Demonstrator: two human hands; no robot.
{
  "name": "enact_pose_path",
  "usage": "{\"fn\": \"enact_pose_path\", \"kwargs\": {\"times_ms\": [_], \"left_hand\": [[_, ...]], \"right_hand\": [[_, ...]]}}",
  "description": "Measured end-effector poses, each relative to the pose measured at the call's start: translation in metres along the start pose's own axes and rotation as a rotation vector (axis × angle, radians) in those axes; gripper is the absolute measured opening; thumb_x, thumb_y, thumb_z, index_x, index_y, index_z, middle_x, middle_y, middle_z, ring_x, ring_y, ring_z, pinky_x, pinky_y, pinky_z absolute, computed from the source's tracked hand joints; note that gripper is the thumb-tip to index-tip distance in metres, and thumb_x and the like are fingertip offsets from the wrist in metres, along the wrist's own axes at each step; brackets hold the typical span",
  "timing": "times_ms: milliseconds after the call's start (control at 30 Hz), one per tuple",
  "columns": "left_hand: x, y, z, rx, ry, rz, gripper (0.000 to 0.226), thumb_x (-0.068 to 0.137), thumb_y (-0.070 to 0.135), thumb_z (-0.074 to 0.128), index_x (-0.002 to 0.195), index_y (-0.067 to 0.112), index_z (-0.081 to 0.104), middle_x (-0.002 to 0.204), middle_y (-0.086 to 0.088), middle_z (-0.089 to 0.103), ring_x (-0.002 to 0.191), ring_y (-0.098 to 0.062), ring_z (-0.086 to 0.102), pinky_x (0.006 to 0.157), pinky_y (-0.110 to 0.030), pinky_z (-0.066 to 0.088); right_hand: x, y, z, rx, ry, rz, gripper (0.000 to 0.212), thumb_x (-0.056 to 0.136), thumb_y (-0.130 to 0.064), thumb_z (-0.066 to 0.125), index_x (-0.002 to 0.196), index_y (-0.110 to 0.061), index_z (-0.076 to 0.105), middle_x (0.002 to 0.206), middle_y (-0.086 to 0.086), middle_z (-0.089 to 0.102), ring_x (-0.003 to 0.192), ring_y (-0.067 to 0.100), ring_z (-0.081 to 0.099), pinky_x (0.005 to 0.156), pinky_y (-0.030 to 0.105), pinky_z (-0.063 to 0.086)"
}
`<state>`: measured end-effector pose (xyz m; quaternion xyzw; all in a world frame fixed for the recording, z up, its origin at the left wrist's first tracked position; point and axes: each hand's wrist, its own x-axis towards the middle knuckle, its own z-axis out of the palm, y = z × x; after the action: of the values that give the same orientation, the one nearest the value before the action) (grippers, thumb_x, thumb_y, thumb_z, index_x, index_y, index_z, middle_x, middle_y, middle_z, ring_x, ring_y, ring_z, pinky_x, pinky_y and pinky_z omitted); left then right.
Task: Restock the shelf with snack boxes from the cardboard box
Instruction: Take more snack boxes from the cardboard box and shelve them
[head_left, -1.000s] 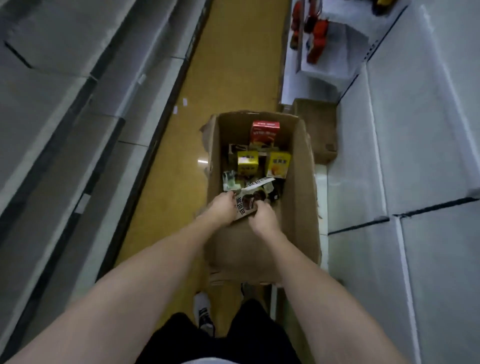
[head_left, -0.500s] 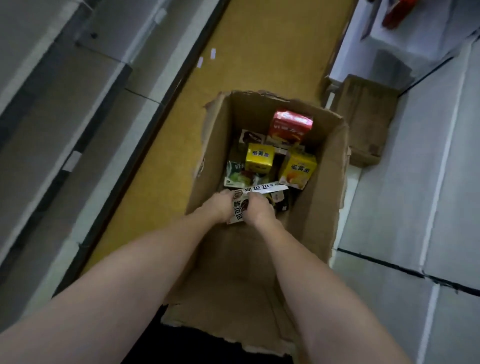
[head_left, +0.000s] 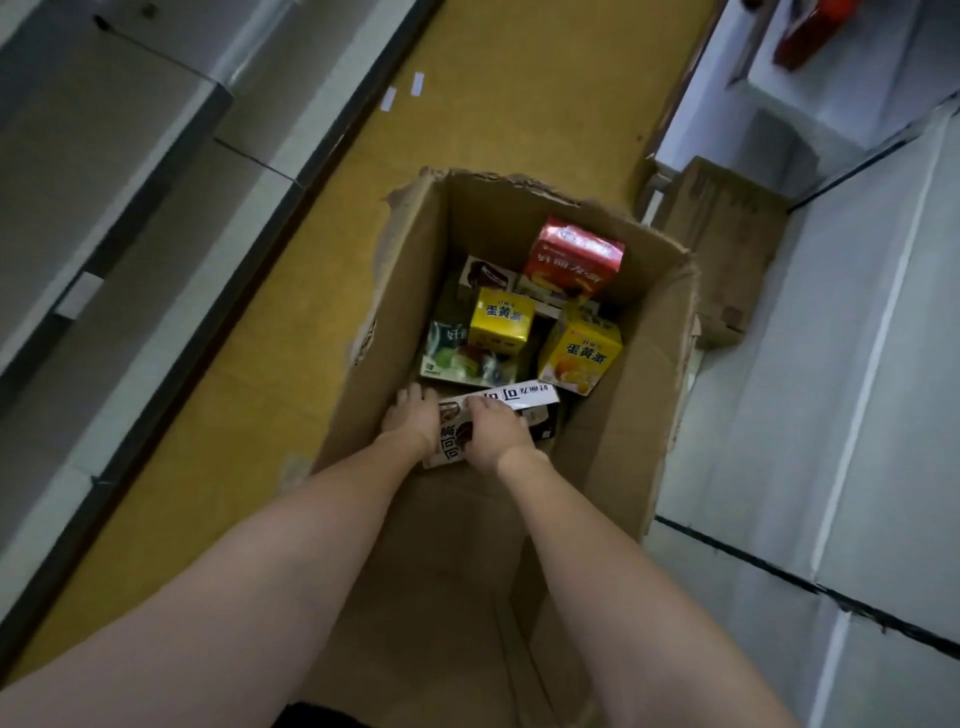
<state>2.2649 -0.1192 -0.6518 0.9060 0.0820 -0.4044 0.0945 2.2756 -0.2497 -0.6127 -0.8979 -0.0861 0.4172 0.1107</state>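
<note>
An open cardboard box (head_left: 644, 395) stands on the yellow aisle floor below me. Inside lie a red snack box (head_left: 574, 260), two yellow snack boxes (head_left: 501, 319) (head_left: 581, 351), a green one (head_left: 452, 356) and a dark-printed one at the back. Both hands reach down into it. My left hand (head_left: 410, 418) and my right hand (head_left: 496, 428) grip the same white and brown snack box (head_left: 519, 399), one hand on each side, at the near end of the pile.
Grey shelves (head_left: 130, 171) run along the left of the aisle. White shelves (head_left: 857, 332) run along the right, with red items (head_left: 810, 31) at the top right. A second, closed cardboard box (head_left: 722, 244) lies beside the right shelving.
My view has dropped closer over the cardboard box. Both hands have sunk deeper inside it, still holding the white and brown snack box.
</note>
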Motion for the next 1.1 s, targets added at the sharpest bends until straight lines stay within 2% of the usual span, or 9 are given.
{"fn": "enact_pose_path", "kwargs": {"times_ms": [133, 267, 400, 567, 667, 800, 900, 967, 1100], "left_hand": [[-0.004, 0.001, -0.003, -0.123, 0.001, 0.028, 0.047, 0.085, 0.016, 0.067, 0.125, 0.015, 0.042, 0.124, -0.011, 0.056, 0.113, -0.032, 0.057, 0.093, -0.044, 0.051], [-0.019, 0.003, -0.017, -0.287, 0.111, 0.161, 0.049, 0.083, 0.014, 0.067, 0.127, 0.011, 0.044, 0.124, -0.014, 0.055, 0.112, -0.034, 0.056, 0.094, -0.046, 0.05], [-0.045, 0.0, -0.042, -0.269, 0.231, 0.265, 0.046, 0.088, 0.013, 0.059, 0.131, 0.007, 0.047, 0.131, -0.017, 0.051, 0.115, -0.038, 0.052, 0.099, -0.045, 0.044], [-0.09, -0.007, -0.095, -0.313, 0.352, 0.287, 0.033, 0.095, 0.027, 0.057, 0.129, 0.026, 0.058, 0.119, -0.008, 0.054, 0.113, -0.027, 0.051, 0.098, -0.043, 0.045], [-0.119, -0.014, -0.133, -0.348, 0.393, 0.3, 0.026, 0.095, 0.032, 0.058, 0.119, 0.025, 0.066, 0.111, -0.006, 0.053, 0.106, -0.025, 0.054, 0.09, -0.037, 0.044], [-0.164, -0.029, -0.179, -0.424, 0.44, 0.382, 0.024, 0.096, 0.033, 0.059, 0.109, 0.017, 0.072, 0.099, -0.003, 0.054, 0.095, -0.018, 0.054, 0.078, -0.029, 0.039], [-0.203, -0.045, -0.208, -0.47, 0.483, 0.421, 0.027, 0.096, 0.035, 0.06, 0.101, 0.012, 0.074, 0.09, 0.0, 0.058, 0.084, -0.014, 0.056, 0.072, -0.03, 0.045], [-0.226, -0.061, -0.225, -0.495, 0.501, 0.409, 0.03, 0.095, 0.039, 0.06, 0.098, 0.014, 0.075, 0.088, 0.002, 0.061, 0.081, -0.015, 0.06, 0.073, -0.034, 0.052], [-0.265, -0.106, -0.25, -0.556, 0.553, 0.424, 0.03, 0.095, 0.042, 0.059, 0.096, 0.016, 0.073, 0.093, -0.002, 0.068, 0.087, -0.02, 0.065, 0.077, -0.037, 0.054]], "right_hand": [[-0.004, 0.0, -0.003, -0.002, -0.007, -0.005, 0.059, 0.086, -0.017, 0.065, 0.14, -0.016, 0.044, 0.142, 0.007, 0.048, 0.135, 0.028, 0.041, 0.109, 0.046, 0.037], [-0.012, -0.007, -0.015, -0.005, 0.061, 0.019, 0.056, 0.085, -0.018, 0.065, 0.138, -0.018, 0.048, 0.14, 0.008, 0.048, 0.132, 0.031, 0.044, 0.109, 0.047, 0.038], [-0.03, -0.021, -0.04, -0.013, 0.071, 0.031, 0.064, 0.084, -0.015, 0.066, 0.143, -0.014, 0.042, 0.143, 0.01, 0.046, 0.132, 0.031, 0.045, 0.109, 0.045, 0.04], [-0.066, -0.048, -0.065, 0.004, 0.161, -0.031, 0.091, 0.076, -0.019, 0.08, 0.151, -0.016, 0.028, 0.152, 0.007, 0.038, 0.14, 0.028, 0.038, 0.113, 0.047, 0.034], [-0.094, -0.066, -0.081, -0.055, 0.216, -0.085, 0.117, 0.068, -0.023, 0.087, 0.157, -0.017, 0.011, 0.161, 0.006, 0.021, 0.148, 0.027, 0.023, 0.118, 0.05, 0.023], [-0.134, -0.094, -0.105, -0.076, 0.312, -0.149, 0.132, 0.064, -0.039, 0.09, 0.158, -0.018, -0.001, 0.164, 0.005, 0.012, 0.15, 0.027, 0.015, 0.121, 0.05, 0.015], [-0.167, -0.115, -0.121, -0.101, 0.332, -0.186, 0.143, 0.055, -0.047, 0.092, 0.157, -0.022, -0.004, 0.164, 0.003, 0.008, 0.15, 0.028, 0.011, 0.122, 0.051, 0.014], [-0.186, -0.135, -0.128, -0.111, 0.386, -0.215, 0.145, 0.049, -0.053, 0.092, 0.156, -0.022, -0.001, 0.161, 0.003, 0.014, 0.147, 0.028, 0.017, 0.12, 0.051, 0.018], [-0.217, -0.187, -0.139, -0.203, 0.525, -0.307, 0.132, 0.051, -0.058, 0.086, 0.152, -0.015, 0.012, 0.144, 0.005, 0.032, 0.135, 0.028, 0.032, 0.111, 0.047, 0.03]]}}
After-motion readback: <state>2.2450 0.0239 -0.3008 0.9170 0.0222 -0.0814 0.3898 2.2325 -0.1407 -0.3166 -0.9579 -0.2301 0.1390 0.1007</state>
